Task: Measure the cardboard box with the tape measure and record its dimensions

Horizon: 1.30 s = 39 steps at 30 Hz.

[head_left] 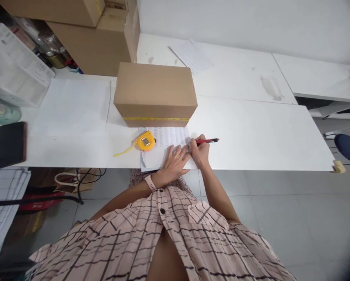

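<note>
My right hand [200,151] is closed around a red and black pen [208,141], its tip down at the right side of a printed sheet [156,158]. Spread flat on that same sheet, my left hand [176,160] holds no object. A yellow tape measure [146,141] lies on the sheet's left part, with a short length of its yellow tape pulled out to the left. Just behind the sheet stands a closed cardboard box [156,86], with a yellow strip running along its lower front.
Larger cardboard boxes [90,47] are stacked at the back left. A dark phone [11,144] lies at the table's left end, near a blank white sheet [72,105]. More paper [191,56] rests behind the box. A blue stool [349,148] stands at the right.
</note>
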### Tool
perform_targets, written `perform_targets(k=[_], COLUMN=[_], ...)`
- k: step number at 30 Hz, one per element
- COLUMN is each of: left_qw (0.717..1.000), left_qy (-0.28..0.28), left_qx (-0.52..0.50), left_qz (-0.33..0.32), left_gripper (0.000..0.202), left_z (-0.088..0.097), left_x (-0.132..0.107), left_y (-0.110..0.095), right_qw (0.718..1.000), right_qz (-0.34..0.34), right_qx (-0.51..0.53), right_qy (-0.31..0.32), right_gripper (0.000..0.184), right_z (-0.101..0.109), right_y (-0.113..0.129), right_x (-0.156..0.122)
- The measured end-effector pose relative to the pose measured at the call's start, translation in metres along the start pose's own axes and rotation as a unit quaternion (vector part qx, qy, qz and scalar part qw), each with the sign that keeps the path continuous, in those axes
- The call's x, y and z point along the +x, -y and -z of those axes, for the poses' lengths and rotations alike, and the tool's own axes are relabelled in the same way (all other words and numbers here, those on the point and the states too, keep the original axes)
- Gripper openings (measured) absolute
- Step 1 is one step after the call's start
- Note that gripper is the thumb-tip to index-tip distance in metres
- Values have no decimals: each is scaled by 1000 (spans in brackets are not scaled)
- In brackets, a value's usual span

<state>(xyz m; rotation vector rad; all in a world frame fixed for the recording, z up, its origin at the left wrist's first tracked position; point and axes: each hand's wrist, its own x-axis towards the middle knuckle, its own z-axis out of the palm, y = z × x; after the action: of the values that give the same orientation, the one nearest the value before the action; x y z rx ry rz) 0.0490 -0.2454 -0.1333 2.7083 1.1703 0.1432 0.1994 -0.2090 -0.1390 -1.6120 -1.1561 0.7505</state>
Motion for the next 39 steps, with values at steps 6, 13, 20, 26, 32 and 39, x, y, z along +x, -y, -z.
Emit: perform_targets(k=[6, 13, 20, 26, 32, 39], left_qw=[1000, 1000, 1000, 1000, 1000, 1000], left_qy=[-1, -6, 0, 2, -5, 0], left_qx=[-9, 3, 3, 3, -4, 7], left_qz=[1, -3, -4, -5, -3, -7], left_gripper=[64, 64, 65, 64, 64, 67], left_z=[-1, 0, 1, 1, -1, -2], left_x=[0, -1, 0, 0, -1, 0], left_y=[0, 0, 0, 0, 1, 1], right_qw=[1000, 1000, 1000, 1000, 1000, 1000], right_qz=[9, 6, 10, 9, 13, 13], right_qx=[-11, -7, -17, -19, -15, -12], right_qy=[2, 1, -3, -4, 2, -4], right_gripper=[25, 25, 24, 24, 24, 24], right_z=[0, 0, -1, -1, 0, -1], right_y=[2, 3, 3, 3, 0, -3], right_x=[0, -1, -1, -1, 0, 0])
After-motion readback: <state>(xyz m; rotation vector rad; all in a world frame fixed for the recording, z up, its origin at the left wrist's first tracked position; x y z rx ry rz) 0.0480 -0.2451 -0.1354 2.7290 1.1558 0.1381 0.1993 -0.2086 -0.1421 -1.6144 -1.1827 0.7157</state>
